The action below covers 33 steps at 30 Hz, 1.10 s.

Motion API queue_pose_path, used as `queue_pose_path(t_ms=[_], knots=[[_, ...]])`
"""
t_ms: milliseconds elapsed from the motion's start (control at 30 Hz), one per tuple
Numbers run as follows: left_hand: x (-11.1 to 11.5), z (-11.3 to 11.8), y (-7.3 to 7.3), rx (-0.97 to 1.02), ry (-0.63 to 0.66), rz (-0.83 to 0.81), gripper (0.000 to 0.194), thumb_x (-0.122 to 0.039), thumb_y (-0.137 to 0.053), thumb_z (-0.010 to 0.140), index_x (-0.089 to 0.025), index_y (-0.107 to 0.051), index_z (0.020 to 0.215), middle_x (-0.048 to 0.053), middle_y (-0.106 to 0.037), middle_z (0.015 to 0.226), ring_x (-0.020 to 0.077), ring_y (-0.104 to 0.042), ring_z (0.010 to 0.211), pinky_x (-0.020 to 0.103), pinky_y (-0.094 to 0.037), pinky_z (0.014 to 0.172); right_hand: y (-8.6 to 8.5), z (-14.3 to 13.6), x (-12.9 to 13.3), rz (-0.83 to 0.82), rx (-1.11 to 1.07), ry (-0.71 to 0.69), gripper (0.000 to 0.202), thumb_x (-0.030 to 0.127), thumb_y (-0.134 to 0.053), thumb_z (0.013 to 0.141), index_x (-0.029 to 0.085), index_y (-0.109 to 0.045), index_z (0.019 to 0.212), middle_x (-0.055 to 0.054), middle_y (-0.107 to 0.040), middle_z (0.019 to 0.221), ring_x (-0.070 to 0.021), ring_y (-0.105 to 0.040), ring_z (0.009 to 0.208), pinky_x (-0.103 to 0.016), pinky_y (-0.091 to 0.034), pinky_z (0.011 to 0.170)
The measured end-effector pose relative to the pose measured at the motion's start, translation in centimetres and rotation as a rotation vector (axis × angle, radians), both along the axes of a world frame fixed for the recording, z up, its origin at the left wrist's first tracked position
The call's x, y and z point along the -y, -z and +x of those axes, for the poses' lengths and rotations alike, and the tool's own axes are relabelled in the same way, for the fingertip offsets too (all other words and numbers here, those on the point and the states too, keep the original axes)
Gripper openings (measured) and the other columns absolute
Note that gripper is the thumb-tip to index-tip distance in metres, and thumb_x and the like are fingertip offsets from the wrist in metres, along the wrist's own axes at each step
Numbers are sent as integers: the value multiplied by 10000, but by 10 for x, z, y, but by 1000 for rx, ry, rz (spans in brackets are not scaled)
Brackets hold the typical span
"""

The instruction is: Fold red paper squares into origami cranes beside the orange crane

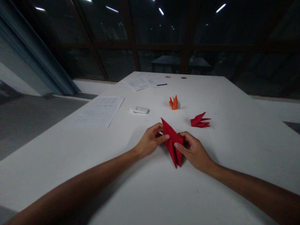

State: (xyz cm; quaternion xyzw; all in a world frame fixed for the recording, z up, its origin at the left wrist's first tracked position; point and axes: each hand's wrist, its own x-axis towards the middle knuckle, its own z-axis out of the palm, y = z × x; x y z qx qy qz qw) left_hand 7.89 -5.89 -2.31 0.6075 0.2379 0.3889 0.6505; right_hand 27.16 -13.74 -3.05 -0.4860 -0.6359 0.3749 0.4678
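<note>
A folded sheet of red origami paper (170,135) is held just above the table between both hands. My left hand (151,140) grips its left side, thumb on the front face and fingers behind. On its right side, my right hand (193,150) pinches it, thumb pressed near the middle crease and fingers partly hidden behind. Two narrow points of the paper hang toward me, and one sharp point sticks up at the far left. Beyond my right hand lies a smaller red folded paper piece (200,120). An orange folded paper piece (173,103) stands farther back.
On the white table (140,197) lie a white remote-like device (139,110), a printed sheet (100,109) at the left edge, and several papers (140,82) with a black pen (162,84) at the far end. Dark windows and a blue curtain (37,47) stand behind.
</note>
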Motion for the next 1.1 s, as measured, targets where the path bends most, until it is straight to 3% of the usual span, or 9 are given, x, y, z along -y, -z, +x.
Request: queue_pose_path(t_ms=[67,200,400,567,700,833,900,1000,1100], knots=[[0,-1,-2,-13,-13,95,212,-288,-799,807,-155,-669,910,87,-680,1054,196,-641,948,308,-497,839,-1,1,3,159,107,71,107,239,-639,918,260,-647,1023,-23,-681,934,-214,-627,853,-360,-498,773],[1,-5,-5,-40,-51,238,134,-219,-808,772,-145,-698,787,97,-597,1135,181,-596,977,260,-463,809,-1,5,7,521,295,112,253,93,-660,851,303,-689,988,-28,-700,927,-245,-623,902,-438,-459,850],[0,-10,0,48,-10,147,140,-215,-813,755,-158,-698,810,101,-573,1208,196,-598,1036,251,-475,820,-4,10,14,588,355,82,281,195,-704,833,337,-690,1075,-54,-698,1099,-305,-619,1039,-533,-438,942],[-2,-11,-3,212,17,-53,336,-350,-899,661,-137,-645,716,100,-580,1221,195,-649,926,281,-521,774,-6,12,17,468,164,27,186,306,-560,952,313,-671,1100,-98,-629,1208,-315,-574,1145,-518,-454,971],[-2,-12,-8,221,66,-134,326,-265,-913,636,-130,-618,670,84,-628,1112,196,-661,892,272,-534,739,-5,12,10,259,-66,108,220,375,-580,964,292,-594,1166,-99,-622,1188,-284,-584,1132,-465,-453,996],[-3,-15,-10,202,134,-172,299,-213,-900,646,-122,-616,661,82,-639,1090,178,-670,829,249,-528,674,-7,12,3,-115,-263,-106,323,408,-615,951,287,-528,1238,-58,-668,1103,-225,-645,1002,-363,-507,856],[-3,-15,-10,201,133,-188,297,-208,-895,656,-118,-612,657,79,-639,1090,165,-670,813,232,-516,650,-7,11,2,-223,-328,-190,363,403,-668,915,276,-531,1227,-30,-678,993,-196,-653,870,-320,-503,747],[-3,-13,-8,194,98,-242,238,-191,-863,702,-131,-633,712,68,-652,1095,161,-674,849,231,-519,685,-5,9,1,-260,-364,-209,361,378,-729,867,257,-559,1162,14,-648,841,-147,-601,693,-269,-452,618],[-6,-11,-6,179,36,-366,206,-239,-810,776,-193,-670,920,63,-677,1134,201,-677,973,288,-538,794,-1,7,-1,-239,-375,-137,329,366,-740,854,249,-559,1103,24,-644,818,-131,-594,649,-257,-452,584]])
